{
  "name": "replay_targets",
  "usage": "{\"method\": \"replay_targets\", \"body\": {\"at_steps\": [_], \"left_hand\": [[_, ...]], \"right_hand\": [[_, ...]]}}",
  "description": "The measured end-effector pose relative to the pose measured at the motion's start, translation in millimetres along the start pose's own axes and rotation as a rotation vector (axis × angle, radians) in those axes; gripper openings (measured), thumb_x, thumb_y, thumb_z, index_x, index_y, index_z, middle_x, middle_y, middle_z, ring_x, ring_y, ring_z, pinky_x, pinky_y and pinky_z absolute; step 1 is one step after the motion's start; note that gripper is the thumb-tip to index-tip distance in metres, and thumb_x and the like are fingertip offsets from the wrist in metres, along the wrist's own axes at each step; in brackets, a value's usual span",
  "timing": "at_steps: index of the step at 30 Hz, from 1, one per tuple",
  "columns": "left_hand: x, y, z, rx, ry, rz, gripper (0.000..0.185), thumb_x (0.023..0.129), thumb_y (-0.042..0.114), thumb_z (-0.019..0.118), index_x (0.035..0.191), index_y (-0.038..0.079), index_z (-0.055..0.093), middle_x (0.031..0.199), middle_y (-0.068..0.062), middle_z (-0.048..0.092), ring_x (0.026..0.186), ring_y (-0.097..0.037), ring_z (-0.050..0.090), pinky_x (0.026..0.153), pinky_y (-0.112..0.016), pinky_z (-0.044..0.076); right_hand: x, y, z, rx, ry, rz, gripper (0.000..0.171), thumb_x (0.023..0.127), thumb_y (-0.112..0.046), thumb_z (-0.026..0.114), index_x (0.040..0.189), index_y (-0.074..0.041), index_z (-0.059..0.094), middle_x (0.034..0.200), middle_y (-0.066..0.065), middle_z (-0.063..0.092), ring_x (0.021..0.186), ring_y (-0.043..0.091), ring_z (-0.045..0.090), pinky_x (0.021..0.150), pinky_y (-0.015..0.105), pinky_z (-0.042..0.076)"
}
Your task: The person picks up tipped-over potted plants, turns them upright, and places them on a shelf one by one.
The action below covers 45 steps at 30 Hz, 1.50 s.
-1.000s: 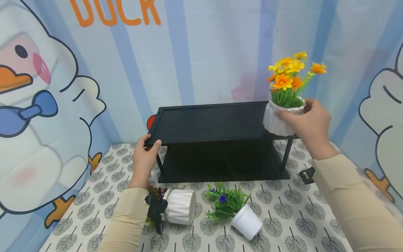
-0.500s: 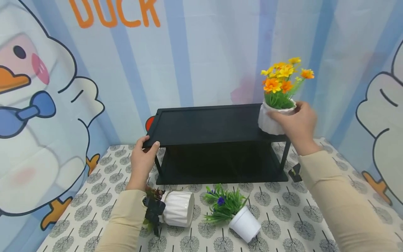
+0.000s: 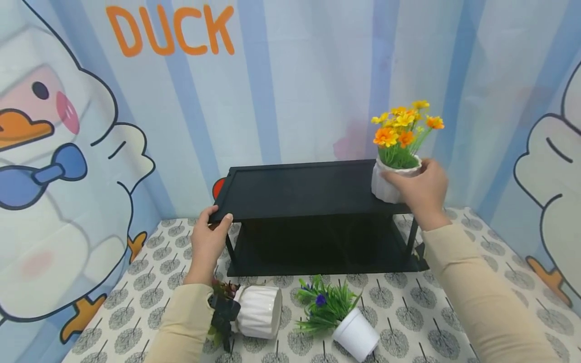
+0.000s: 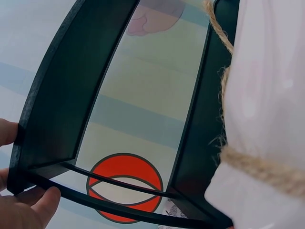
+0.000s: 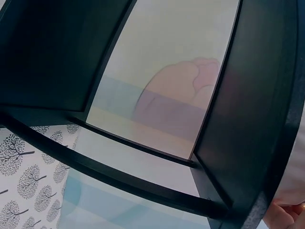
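Note:
A black two-tier shelf (image 3: 299, 189) stands at the back of the table. My left hand (image 3: 210, 233) grips its top front-left corner, thumb on top; the left wrist view shows the fingers (image 4: 28, 210) under the shelf frame (image 4: 62, 95). My right hand (image 3: 419, 190) holds a white ribbed pot of orange and yellow flowers (image 3: 394, 161), which sits upright on the right end of the top tier. The right wrist view shows only the shelf underside (image 5: 248, 119) and a fingertip (image 5: 286, 214).
Two pots lie tipped over on the tree-patterned tablecloth (image 3: 408, 312) in front of the shelf: a white ribbed pot with dark foliage (image 3: 256, 311) and a smooth white pot with green leaves and a purple flower (image 3: 342, 315). Duck-print curtains enclose the table.
My right hand has moved the flower pot left and down onto the right end of the top tier. The left hand has kept its grip on the corner.

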<state>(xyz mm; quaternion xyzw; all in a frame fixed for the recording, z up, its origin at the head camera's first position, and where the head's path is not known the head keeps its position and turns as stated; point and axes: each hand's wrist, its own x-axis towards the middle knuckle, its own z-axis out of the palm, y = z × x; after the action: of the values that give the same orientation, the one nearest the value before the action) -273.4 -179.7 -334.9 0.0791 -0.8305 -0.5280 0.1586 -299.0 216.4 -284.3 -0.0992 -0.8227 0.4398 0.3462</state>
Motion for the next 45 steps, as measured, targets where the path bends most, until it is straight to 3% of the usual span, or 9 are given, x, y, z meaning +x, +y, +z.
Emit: {"method": "replay_targets", "body": {"at_steps": [11,18,25,29,32,35,38,41,45], "left_hand": [[2.3,6.8,0.6,0.0,0.011,0.006,0.057,0.092,0.038,0.055,0.142,0.016,0.037,0.14,-0.015,0.041,0.123,-0.03,0.047,0.097,-0.048,0.043],[1.8,12.7,-3.0,0.005,0.022,0.017,0.057,0.092,0.037,0.055,0.142,0.016,0.037,0.14,-0.015,0.041,0.123,-0.031,0.047,0.097,-0.047,0.043],[3.2,16.1,-5.7,0.004,0.031,0.02,0.058,0.092,0.039,0.054,0.142,0.017,0.036,0.141,-0.014,0.041,0.123,-0.03,0.047,0.098,-0.047,0.043],[2.1,16.6,-3.5,-0.002,0.03,0.017,0.058,0.092,0.038,0.055,0.143,0.017,0.036,0.141,-0.013,0.041,0.123,-0.029,0.046,0.098,-0.047,0.043],[-1.6,16.2,-2.1,-0.002,0.028,0.012,0.058,0.092,0.039,0.055,0.143,0.018,0.036,0.142,-0.012,0.04,0.124,-0.029,0.046,0.098,-0.046,0.043],[-5.6,19.1,-4.5,0.01,0.035,0.021,0.058,0.092,0.038,0.054,0.143,0.017,0.036,0.142,-0.012,0.04,0.125,-0.028,0.045,0.099,-0.046,0.042],[-7.8,26.5,-8.6,0.024,0.047,0.04,0.057,0.092,0.038,0.054,0.143,0.017,0.036,0.143,-0.012,0.039,0.127,-0.028,0.044,0.099,-0.046,0.042],[-8.5,35.1,-8.3,0.03,0.039,0.058,0.058,0.093,0.039,0.053,0.143,0.017,0.035,0.143,-0.011,0.038,0.128,-0.028,0.043,0.1,-0.045,0.041],[-10.7,42.0,-4.9,0.028,0.02,0.059,0.058,0.092,0.04,0.053,0.143,0.018,0.035,0.143,-0.01,0.037,0.129,-0.027,0.042,0.1,-0.045,0.041]], "right_hand": [[2.7,-0.9,-2.2,-0.005,0.002,0.01,0.086,0.064,-0.057,0.075,0.122,0.002,0.051,0.106,0.015,0.056,0.089,0.026,0.049,0.067,0.034,0.04],[0.8,-3.6,-0.4,0.041,0.002,-0.04,0.078,0.067,-0.053,0.075,0.119,0.001,0.053,0.106,0.013,0.057,0.087,0.023,0.049,0.066,0.033,0.041],[3.4,-7.6,1.8,0.041,-0.036,-0.055,0.083,0.071,-0.056,0.071,0.126,0.0,0.046,0.114,0.015,0.053,0.095,0.027,0.049,0.073,0.037,0.042],[0.3,-7.3,-6.6,0.063,-0.065,0.007,0.096,0.071,-0.059,0.07,0.14,-0.004,0.033,0.136,0.016,0.042,0.119,0.029,0.043,0.095,0.042,0.04],[-13.8,-9.6,-21.1,0.064,-0.076,0.032,0.097,0.072,-0.058,0.069,0.142,-0.006,0.028,0.142,0.014,0.035,0.127,0.028,0.035,0.104,0.043,0.031],[-39.4,-16.5,-37.3,0.067,-0.079,-0.015,0.081,0.074,-0.05,0.072,0.131,-0.003,0.038,0.127,0.015,0.042,0.114,0.028,0.04,0.096,0.04,0.034],[-72.0,-25.9,-54.4,0.087,-0.126,-0.024,0.075,0.074,-0.042,0.075,0.128,-0.002,0.041,0.126,0.014,0.045,0.114,0.026,0.043,0.099,0.033,0.036],[-106.1,-31.6,-73.4,0.086,-0.189,-0.011,0.085,0.073,-0.033,0.079,0.14,-0.005,0.036,0.138,0.011,0.042,0.127,0.026,0.041,0.107,0.033,0.035],[-146.3,-28.0,-87.4,-0.033,-0.265,-0.066,0.086,0.07,-0.033,0.081,0.138,-0.001,0.039,0.134,0.017,0.046,0.122,0.032,0.046,0.102,0.042,0.04]]}}
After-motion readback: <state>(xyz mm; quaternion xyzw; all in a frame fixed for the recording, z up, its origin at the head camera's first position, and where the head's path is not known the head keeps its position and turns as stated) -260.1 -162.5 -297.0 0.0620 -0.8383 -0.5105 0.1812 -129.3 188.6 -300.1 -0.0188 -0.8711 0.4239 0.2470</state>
